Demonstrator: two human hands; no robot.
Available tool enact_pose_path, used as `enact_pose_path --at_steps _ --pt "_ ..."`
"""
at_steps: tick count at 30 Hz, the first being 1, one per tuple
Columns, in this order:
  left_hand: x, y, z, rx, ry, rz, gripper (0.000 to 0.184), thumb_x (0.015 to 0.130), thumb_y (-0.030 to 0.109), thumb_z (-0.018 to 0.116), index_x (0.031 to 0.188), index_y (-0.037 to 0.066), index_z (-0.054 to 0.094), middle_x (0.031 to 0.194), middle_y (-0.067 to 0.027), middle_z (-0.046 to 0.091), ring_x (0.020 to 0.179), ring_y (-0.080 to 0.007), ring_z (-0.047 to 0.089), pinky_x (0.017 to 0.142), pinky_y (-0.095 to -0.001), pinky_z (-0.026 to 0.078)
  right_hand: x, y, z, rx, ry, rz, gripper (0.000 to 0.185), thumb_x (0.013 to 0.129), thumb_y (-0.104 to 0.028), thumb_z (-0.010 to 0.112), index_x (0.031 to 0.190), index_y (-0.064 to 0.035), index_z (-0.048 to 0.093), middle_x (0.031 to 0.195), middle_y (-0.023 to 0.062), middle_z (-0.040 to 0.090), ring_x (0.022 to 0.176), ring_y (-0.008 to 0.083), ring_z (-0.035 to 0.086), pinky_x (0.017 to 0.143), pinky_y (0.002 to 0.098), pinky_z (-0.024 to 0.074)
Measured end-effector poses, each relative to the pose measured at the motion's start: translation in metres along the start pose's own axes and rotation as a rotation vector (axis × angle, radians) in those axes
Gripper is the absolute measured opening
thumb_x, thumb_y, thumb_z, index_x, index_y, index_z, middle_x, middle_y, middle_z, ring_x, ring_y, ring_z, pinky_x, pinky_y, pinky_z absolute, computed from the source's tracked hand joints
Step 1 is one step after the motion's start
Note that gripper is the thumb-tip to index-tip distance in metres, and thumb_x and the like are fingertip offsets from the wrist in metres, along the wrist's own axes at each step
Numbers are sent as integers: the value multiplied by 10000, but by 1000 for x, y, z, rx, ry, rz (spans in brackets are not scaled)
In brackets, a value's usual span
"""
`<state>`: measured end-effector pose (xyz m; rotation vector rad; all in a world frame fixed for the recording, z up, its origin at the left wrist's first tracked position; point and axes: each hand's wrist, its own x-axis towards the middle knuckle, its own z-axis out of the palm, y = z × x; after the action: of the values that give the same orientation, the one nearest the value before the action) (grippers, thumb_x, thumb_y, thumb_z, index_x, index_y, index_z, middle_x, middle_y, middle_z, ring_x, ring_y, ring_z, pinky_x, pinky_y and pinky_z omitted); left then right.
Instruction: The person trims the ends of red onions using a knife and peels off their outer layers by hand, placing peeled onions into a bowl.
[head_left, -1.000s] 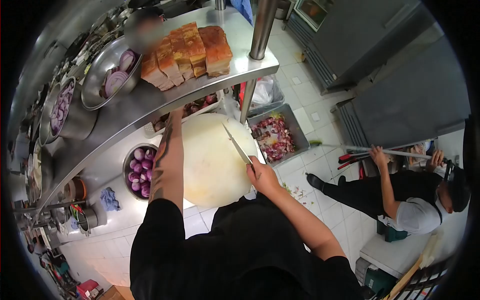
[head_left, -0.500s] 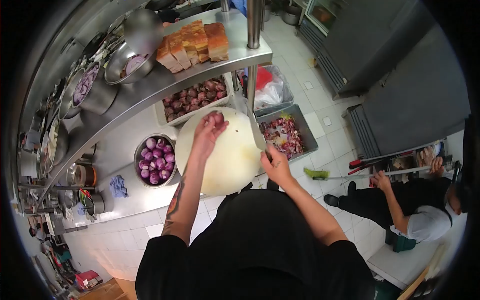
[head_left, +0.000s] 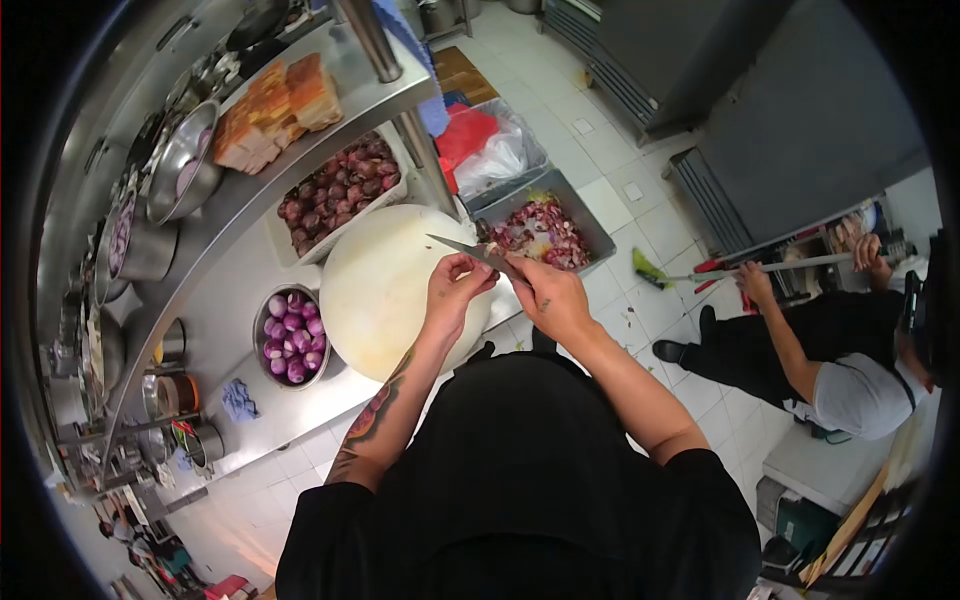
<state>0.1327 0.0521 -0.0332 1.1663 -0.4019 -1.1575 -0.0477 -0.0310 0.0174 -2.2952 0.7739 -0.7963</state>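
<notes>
My right hand (head_left: 550, 300) grips a knife (head_left: 462, 246), its blade pointing left over the round white cutting board (head_left: 395, 300). My left hand (head_left: 460, 288) is closed beside the blade, near the board's right edge. The red onion seen in it earlier is mostly hidden now by the fingers and the blade. Left of the board stands a metal bowl (head_left: 262, 352) of peeled red onions (head_left: 292, 335). Behind the board is a white crate (head_left: 287, 245) of unpeeled red onions (head_left: 340, 192). A grey bin (head_left: 602, 243) with onion peelings (head_left: 540, 230) stands to the right.
A steel shelf (head_left: 375, 95) overhangs the counter, carrying slabs of roasted-looking meat (head_left: 275, 112) and metal bowls (head_left: 185, 165). A crumpled blue cloth (head_left: 239, 400) lies on the counter. On the right, a person (head_left: 850, 390) holds a long-handled broom (head_left: 650, 268) over the tiled floor.
My left hand has come down and right, from above the board to the knife. The blade has swung leftward to meet it. My view has shifted, and the person's broom has moved slightly.
</notes>
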Motion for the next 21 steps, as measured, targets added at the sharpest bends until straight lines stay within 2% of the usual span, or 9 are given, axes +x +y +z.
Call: enact_pose_path --at_steps 3,5,9,12,15,17,19,21 --pt "4 -2 9 31 7 -8 357 933 82 768 1178 -61 552 1128 -156 652 955 -252 734 863 -351 634 -8 9 -1 -39 11 7 344 871 -70 723 1207 -69 650 968 160 739 819 385 718 681 484 575" --pt "6 -6 12 144 -18 14 381 957 133 745 1272 -28 602 1205 -133 706 1015 -214 725 863 -349 620 -13 11 -5 -62 10 11 374 858 -75 734 1218 -72 632 962 153 735 804 389 713 664 491 571" --pt "9 -6 23 207 -56 17 394 943 115 741 1285 -33 614 1200 -125 714 1005 -211 728 850 -335 611 -23 14 -11 -92 4 52 384 850 -76 739 1217 -69 624 948 150 729 787 388 707 651 496 563" --pt "12 -7 32 221 -93 3 388 931 91 733 1278 -34 615 1196 -133 717 993 -207 730 837 -325 605 -28 16 -16 -91 24 68 352 841 -69 743 1174 -65 629 927 158 723 778 386 705 645 494 562" --pt "8 -7 40 221 -133 14 383 938 126 753 1252 -47 619 1160 -133 719 975 -202 731 823 -326 606 -46 33 -13 -83 86 60 286 869 -97 710 1139 -55 628 875 181 716 784 398 705 659 510 562" --pt "11 -7 41 310 -130 -64 400 939 177 779 1222 -59 623 1113 -129 719 958 -203 735 802 -326 607 -89 102 11 -337 -163 391 304 917 -119 666 1213 -51 651 889 212 737 821 434 713 700 512 571" --pt "13 -5 41 347 -152 -56 422 938 205 789 1219 -61 620 1097 -124 718 956 -207 735 793 -325 608 -141 157 21 -437 -264 622 308 935 -160 641 1224 -56 662 884 238 742 837 476 713 748 547 580" --pt "14 -7 30 404 -168 -54 475 935 232 799 1262 -47 598 1110 -127 714 946 -215 738 805 -321 616 -167 170 25 -409 -289 725 340 937 -190 654 1269 -117 677 935 238 755 833 468 734 800 572 588"
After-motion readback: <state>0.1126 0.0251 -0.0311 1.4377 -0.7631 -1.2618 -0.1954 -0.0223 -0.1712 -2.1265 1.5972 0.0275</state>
